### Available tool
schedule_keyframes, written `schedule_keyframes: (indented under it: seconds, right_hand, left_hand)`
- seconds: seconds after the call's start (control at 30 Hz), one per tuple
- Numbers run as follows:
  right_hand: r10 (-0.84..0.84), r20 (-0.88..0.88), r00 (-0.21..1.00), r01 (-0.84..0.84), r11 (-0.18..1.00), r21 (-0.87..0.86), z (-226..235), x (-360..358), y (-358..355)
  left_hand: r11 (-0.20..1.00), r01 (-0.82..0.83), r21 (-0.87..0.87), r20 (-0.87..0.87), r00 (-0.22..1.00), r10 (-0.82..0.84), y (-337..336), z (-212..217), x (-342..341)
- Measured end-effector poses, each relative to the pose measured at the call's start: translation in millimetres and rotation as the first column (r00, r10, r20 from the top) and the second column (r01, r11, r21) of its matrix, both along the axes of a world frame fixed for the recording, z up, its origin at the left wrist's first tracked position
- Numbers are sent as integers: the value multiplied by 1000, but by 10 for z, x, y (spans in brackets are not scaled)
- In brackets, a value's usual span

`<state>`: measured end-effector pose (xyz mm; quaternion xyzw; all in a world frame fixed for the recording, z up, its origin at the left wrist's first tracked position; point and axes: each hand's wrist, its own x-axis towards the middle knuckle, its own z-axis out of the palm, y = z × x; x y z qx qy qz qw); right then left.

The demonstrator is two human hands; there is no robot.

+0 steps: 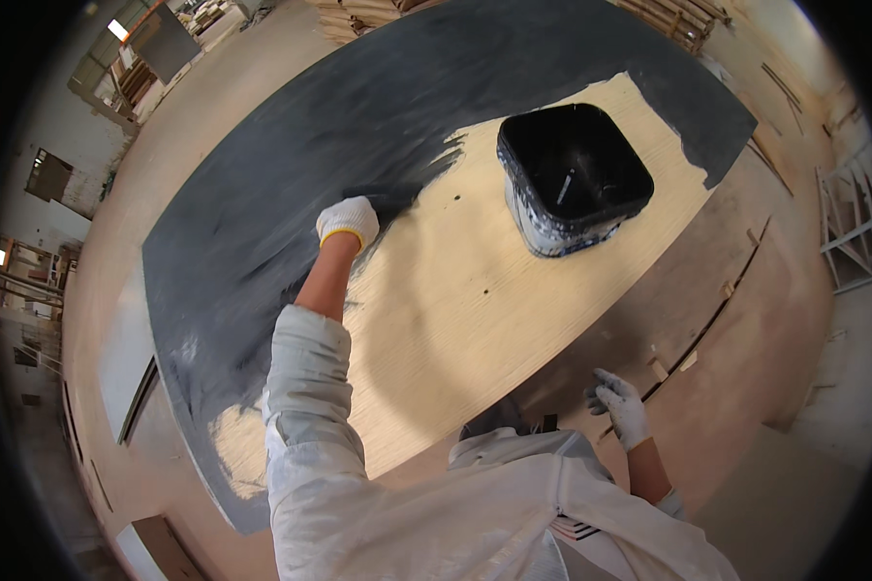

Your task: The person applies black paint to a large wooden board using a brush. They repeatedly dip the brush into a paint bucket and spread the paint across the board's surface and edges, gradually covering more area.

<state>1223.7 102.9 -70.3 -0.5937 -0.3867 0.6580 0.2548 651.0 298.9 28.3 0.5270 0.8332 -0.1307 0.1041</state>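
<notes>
A large wooden panel [436, 329] lies before me, its left and far parts coated in dark grey paint [262, 184]; pale bare wood shows at the near right. My left hand [349, 223], in a white knit glove with a yellow cuff, is closed round a dark, paint-covered flat tool [388, 200] at the edge of the wet paint. Its exact kind is hard to make out. On the bare wood stands a squarish paint-smeared bucket [557, 223] with a black inside. My right hand [622, 407], in a stained glove, hangs beside the panel, fingers apart and holding nothing.
Behind the panel are stacked brown sheets [368, 15] and wooden strips [678, 19]. A long thin strip [717, 310] lies on the floor at right, near a pale metal frame [853, 228]. Boards [131, 358] lie left of the panel.
</notes>
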Motion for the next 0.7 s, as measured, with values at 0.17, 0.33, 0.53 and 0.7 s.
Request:
schedule_keyframes:
  seconds: [0.17, 0.33, 0.53, 0.7]
  right_hand:
    - [-12, -25, 1000, 15, 993, 119, 320, -140, 614]
    - [174, -67, 983, -162, 974, 157, 874, -634, 832]
    - [615, 90, 783, -550, 617, 563, 1149, -1456, 1096]
    - [262, 693, 672, -713, -24, 701, 1974, -2100, 1430]
  left_hand:
    - [989, -24, 147, 58, 998, 16, 742, -120, -12]
    - [927, -235, 294, 530, 847, 47, 729, -400, 136]
    - [408, -913, -7, 1000, -18, -24, -429, -81, 995]
    - [366, -927, 77, 900, -94, -426, -908, 670, 1706]
